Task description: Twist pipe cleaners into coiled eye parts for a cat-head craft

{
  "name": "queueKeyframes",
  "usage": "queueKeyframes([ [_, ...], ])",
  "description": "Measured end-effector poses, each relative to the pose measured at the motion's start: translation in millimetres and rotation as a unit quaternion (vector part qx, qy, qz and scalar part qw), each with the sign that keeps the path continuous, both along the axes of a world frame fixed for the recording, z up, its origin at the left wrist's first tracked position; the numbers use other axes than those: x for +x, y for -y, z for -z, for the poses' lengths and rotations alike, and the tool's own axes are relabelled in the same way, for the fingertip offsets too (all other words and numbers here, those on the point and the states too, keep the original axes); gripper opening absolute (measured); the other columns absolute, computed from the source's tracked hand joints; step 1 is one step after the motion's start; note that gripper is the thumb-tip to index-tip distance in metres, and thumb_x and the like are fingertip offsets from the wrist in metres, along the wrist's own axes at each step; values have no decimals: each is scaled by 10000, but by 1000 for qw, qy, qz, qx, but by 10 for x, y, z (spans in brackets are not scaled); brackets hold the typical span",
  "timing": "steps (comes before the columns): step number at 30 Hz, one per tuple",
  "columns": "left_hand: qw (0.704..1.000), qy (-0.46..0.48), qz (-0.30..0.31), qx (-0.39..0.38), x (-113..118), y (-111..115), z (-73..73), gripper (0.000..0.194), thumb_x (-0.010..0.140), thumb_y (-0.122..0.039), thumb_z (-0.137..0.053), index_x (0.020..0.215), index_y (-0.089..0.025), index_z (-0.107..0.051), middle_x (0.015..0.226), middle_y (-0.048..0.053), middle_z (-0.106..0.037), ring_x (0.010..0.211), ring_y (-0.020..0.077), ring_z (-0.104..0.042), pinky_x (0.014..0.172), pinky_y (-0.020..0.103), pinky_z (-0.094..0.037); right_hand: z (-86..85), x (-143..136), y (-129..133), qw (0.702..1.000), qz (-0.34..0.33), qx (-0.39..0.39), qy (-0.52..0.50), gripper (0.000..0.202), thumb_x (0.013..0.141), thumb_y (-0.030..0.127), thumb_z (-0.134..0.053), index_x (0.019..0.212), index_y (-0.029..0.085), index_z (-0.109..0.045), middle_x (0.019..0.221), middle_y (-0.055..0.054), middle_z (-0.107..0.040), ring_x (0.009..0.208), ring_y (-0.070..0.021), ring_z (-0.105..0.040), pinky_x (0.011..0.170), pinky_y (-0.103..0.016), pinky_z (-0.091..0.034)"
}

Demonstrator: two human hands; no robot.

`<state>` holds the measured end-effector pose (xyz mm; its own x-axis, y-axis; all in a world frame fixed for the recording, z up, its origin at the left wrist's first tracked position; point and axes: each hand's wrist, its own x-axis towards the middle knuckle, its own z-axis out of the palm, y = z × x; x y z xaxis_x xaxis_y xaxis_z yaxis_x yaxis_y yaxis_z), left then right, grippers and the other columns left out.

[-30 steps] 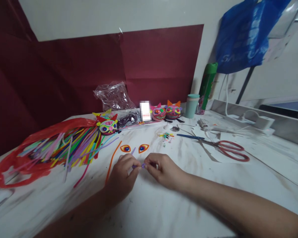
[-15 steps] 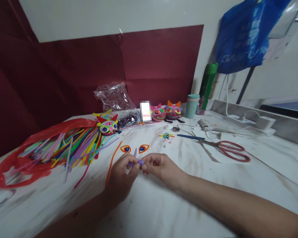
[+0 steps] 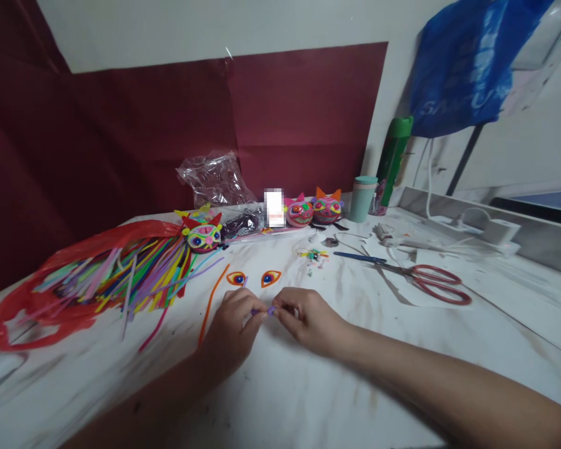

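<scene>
Between my two hands is a small purple pipe cleaner point(image 3: 271, 310), partly coiled and largely covered by fingers. My left hand point(image 3: 236, 321) pinches one side of it, and a free purple end pokes up behind the knuckles. On the other side, my right hand point(image 3: 303, 318) grips the coil between thumb and fingertips. Just beyond the hands lie two eye shapes, the left eye point(image 3: 237, 279) and the right eye point(image 3: 271, 279), with orange outlines and blue centres. An orange pipe cleaner point(image 3: 214, 302) lies left of my left hand.
Many coloured pipe cleaners point(image 3: 144, 274) lie on a red plastic bag point(image 3: 32, 343) at left. Decorated cat-like heads, one red-horned point(image 3: 204, 237) and one orange-eared point(image 3: 327, 209), sit behind. Red-handled scissors point(image 3: 437, 280), a blue pen-like tool point(image 3: 359, 257) and a green cup point(image 3: 363, 199) are at right.
The purple coil has shifted slightly right with my right fingertips, and my left fingers have closed in more. The free purple end has swung left. The view has shifted slightly.
</scene>
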<state>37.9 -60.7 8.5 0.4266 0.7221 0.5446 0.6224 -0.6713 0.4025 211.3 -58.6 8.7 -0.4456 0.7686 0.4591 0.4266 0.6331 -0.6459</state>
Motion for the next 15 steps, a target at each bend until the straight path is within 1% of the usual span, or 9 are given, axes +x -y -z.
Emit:
queueKeyframes([
  [3,999,-35,14,10,12,1,17,142,789,-149,-451,671,-180,-524,666,9,-539,692,157,-498,670,298,-390,-9,20,20,996,-13,57,60,138,745,73,-470,735,138,-592,661,-21,-565,606,-116,-483,580,-212,-368],
  [5,999,-49,21,5,15,2,25,128,761,-122,-456,663,-183,-511,664,5,-533,689,156,-488,669,296,-389,-7,27,24,993,-28,69,87,144,733,68,-472,742,131,-601,680,-40,-576,635,-130,-493,605,-227,-380],
  [6,998,-52,25,3,14,2,26,125,744,-106,-457,659,-186,-503,663,1,-528,688,155,-484,666,293,-390,-3,27,21,994,-35,62,88,146,729,68,-474,745,130,-605,690,-45,-580,645,-134,-496,615,-233,-383],
  [7,998,-51,29,1,13,3,25,127,729,-92,-455,657,-188,-496,662,-1,-523,688,154,-481,661,288,-391,3,24,13,995,-40,40,77,144,730,72,-478,743,131,-608,690,-43,-580,643,-132,-493,615,-235,-382],
  [8,999,-42,28,2,12,5,22,130,718,-81,-452,655,-189,-488,663,-3,-516,689,153,-481,654,282,-393,12,17,2,998,-43,1,50,133,739,89,-482,738,134,-608,674,-33,-572,626,-124,-485,603,-232,-379],
  [10,1000,-9,13,11,14,15,12,130,717,-81,-447,653,-190,-475,669,-1,-507,694,154,-485,643,274,-396,37,-11,-21,992,-52,-111,-43,101,765,173,-509,728,142,-598,620,1,-532,572,-103,-451,555,-218,-362],
  [12,999,27,-10,21,28,32,5,123,733,-99,-446,652,-190,-466,670,2,-501,692,155,-490,638,272,-400,65,-55,-30,964,-65,-213,-147,162,758,303,-563,724,146,-584,585,24,-494,539,-90,-424,523,-210,-347],
  [13,999,41,-18,26,39,43,6,122,740,-109,-447,651,-190,-462,666,2,-496,687,155,-489,637,272,-401,78,-79,-25,949,-69,-243,-189,217,740,362,-586,721,146,-575,580,28,-486,537,-89,-422,520,-211,-347],
  [15,997,57,-30,32,64,63,17,122,747,-117,-449,650,-189,-460,657,0,-489,677,154,-484,635,271,-399,97,-118,1,934,-63,-258,-239,290,719,434,-597,698,149,-550,576,32,-473,537,-89,-413,520,-214,-341],
])
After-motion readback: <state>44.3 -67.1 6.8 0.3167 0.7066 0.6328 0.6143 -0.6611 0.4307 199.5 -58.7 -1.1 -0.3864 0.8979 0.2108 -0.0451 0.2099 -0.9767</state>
